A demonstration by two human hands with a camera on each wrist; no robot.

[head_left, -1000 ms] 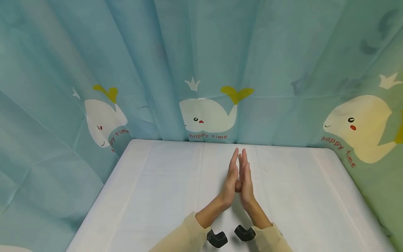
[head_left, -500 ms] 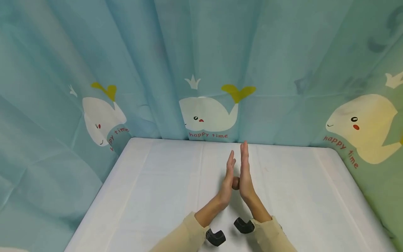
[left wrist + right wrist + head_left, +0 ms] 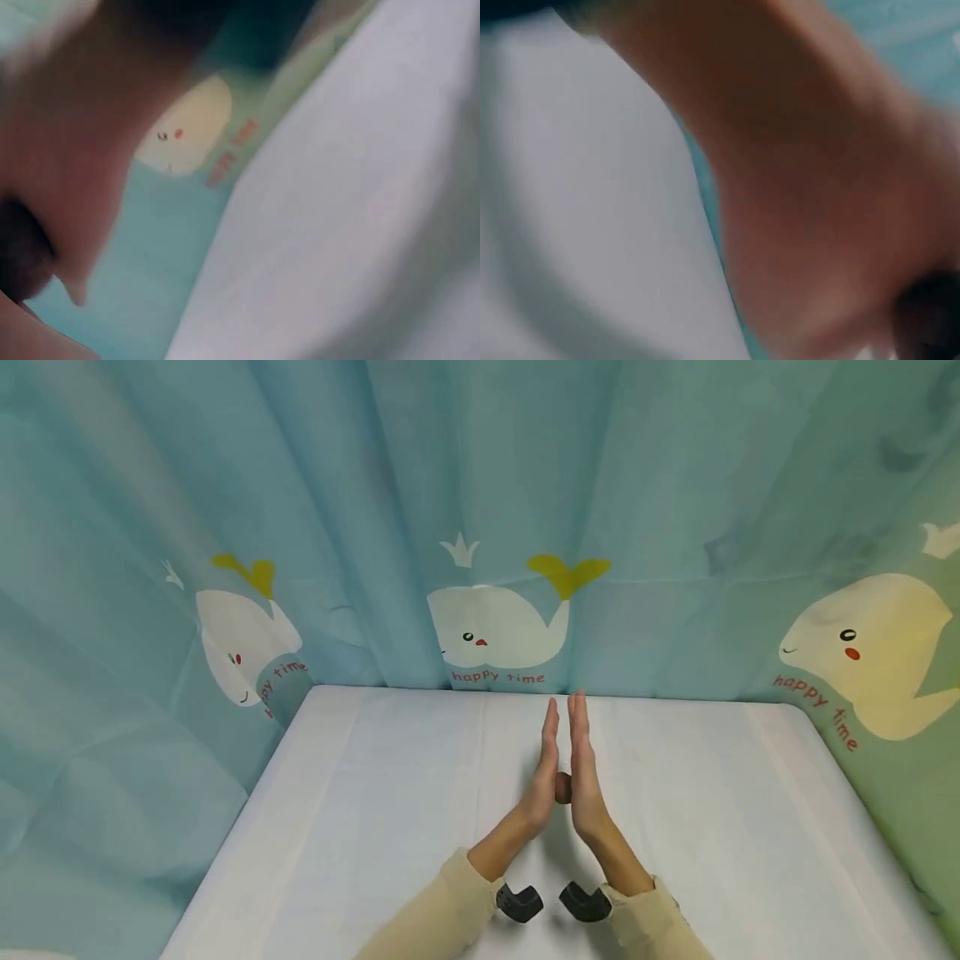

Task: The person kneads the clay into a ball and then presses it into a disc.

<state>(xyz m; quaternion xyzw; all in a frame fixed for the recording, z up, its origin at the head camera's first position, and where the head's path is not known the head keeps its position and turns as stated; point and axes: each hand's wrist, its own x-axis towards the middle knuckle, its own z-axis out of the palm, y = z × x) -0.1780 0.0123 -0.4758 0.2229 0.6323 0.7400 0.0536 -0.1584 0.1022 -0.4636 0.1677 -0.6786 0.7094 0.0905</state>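
A small brown ball (image 3: pixel 563 787) sits pressed between my two palms, above the white-covered table. My left hand (image 3: pixel 543 785) lies flat against its left side, fingers straight and pointing away from me. On the other side my right hand (image 3: pixel 587 787) presses the ball with its palm, its fingers also straight. The fingertips of both hands stand close together. In the left wrist view the dark ball (image 3: pixel 21 251) shows at the left edge between the hands. The right wrist view is blurred; part of the ball (image 3: pixel 928 319) appears at lower right. The palms hide its sides.
A white cloth covers the table (image 3: pixel 390 793). Behind it and at both sides hangs a blue-green curtain (image 3: pixel 660 527) printed with whales. Black wrist-worn devices, one on the left wrist (image 3: pixel 520 903) and one on the right (image 3: pixel 586 902), stick out below the hands.
The palms rub against each other with the ball between them. The right hand slid forward past the left, then the left hand moved forward again, so the fingertips are nearly level now.
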